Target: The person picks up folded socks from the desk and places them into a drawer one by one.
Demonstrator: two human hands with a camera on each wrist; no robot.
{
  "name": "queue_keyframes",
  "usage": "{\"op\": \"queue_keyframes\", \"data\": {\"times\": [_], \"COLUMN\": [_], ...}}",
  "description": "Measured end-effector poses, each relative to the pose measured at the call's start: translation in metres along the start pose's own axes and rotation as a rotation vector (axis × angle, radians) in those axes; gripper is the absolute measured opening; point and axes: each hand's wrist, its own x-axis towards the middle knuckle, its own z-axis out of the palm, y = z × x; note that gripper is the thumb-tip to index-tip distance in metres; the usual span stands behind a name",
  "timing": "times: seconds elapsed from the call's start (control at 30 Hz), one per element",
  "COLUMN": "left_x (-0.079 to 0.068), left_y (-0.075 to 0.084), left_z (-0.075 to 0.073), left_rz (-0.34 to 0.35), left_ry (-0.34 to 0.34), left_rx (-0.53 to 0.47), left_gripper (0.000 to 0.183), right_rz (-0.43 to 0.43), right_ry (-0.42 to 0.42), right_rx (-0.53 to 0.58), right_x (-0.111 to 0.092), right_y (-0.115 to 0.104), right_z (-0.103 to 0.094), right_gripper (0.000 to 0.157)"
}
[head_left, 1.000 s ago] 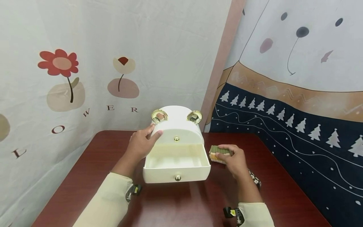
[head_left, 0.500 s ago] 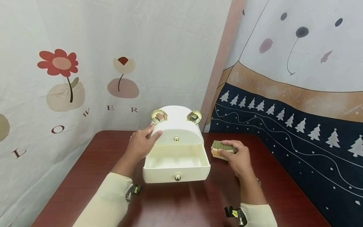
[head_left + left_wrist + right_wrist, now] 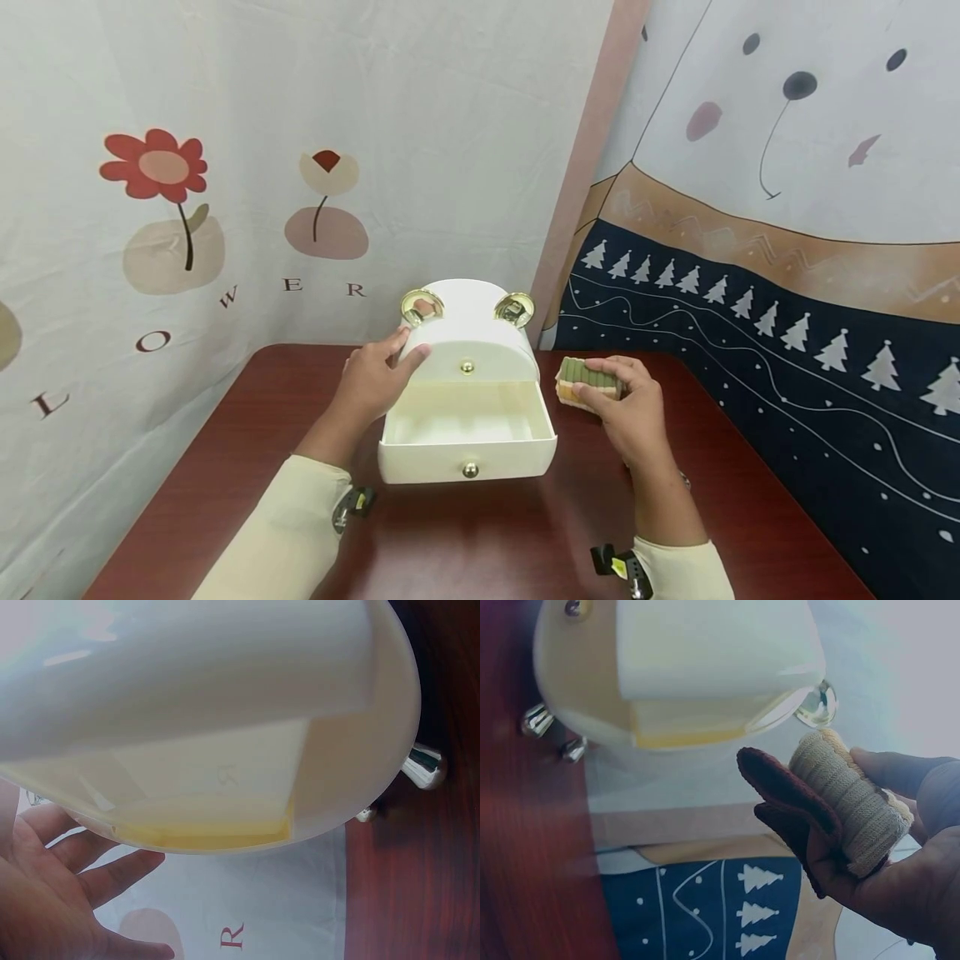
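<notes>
A white storage box (image 3: pixel 471 333) with two gold ear-like rings stands upright near the table's back. Its lower drawer (image 3: pixel 427 467) is pulled out, and no item shows inside. My left hand (image 3: pixel 366 387) rests on the box's left side, thumb toward the front; its fingers look fairly straight in the left wrist view. Right of the drawer, my right hand (image 3: pixel 633 412) pinches a folded bundle of ribbed knit fabric (image 3: pixel 588 377), perhaps socks, green, orange and cream. Dark maroon knit pieces (image 3: pixel 787 784) stick out below it in the right wrist view.
The brown wooden table (image 3: pixel 450 542) reaches toward me. Behind it hangs a white printed curtain (image 3: pixel 450 167), with a navy tree-patterned cloth (image 3: pixel 750 358) on the right. A small patterned thing (image 3: pixel 685 480) is mostly hidden by my right forearm.
My right hand has moved slightly away from me with the knit bundle, which appears raised. The patterned thing behind my forearm is now more covered. My left hand, the box and drawer stay put.
</notes>
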Motion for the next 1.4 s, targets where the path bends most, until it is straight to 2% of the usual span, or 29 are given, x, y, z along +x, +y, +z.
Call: {"op": "queue_keyframes", "data": {"times": [0.27,0.6,1.07,1.23,1.4], "left_x": [0.001,0.001,0.001,0.001,0.001], "left_y": [0.000,-0.002,0.000,-0.001,-0.001], "left_z": [0.000,0.001,0.000,0.000,0.000], "left_rz": [-0.002,0.007,0.004,0.011,0.009], "left_ry": [-0.005,-0.007,-0.004,-0.002,-0.001], "left_rx": [0.011,0.013,0.024,0.033,0.037], "left_gripper": [0.071,0.072,0.072,0.072,0.071], "right_rz": [-0.062,-0.155,-0.228,-0.242,-0.241], "right_ry": [0.030,-0.011,-0.133,-0.196,-0.223], "right_rx": [-0.014,0.067,0.151,0.148,0.120], "right_x": [-0.005,-0.009,-0.014,-0.018,-0.019], "right_y": [-0.016,-0.024,-0.027,-0.029,-0.029], "right_z": [0.006,0.023,0.057,0.068,0.077], "right_gripper": [0.040,0.039,0.038,0.034,0.033]}}
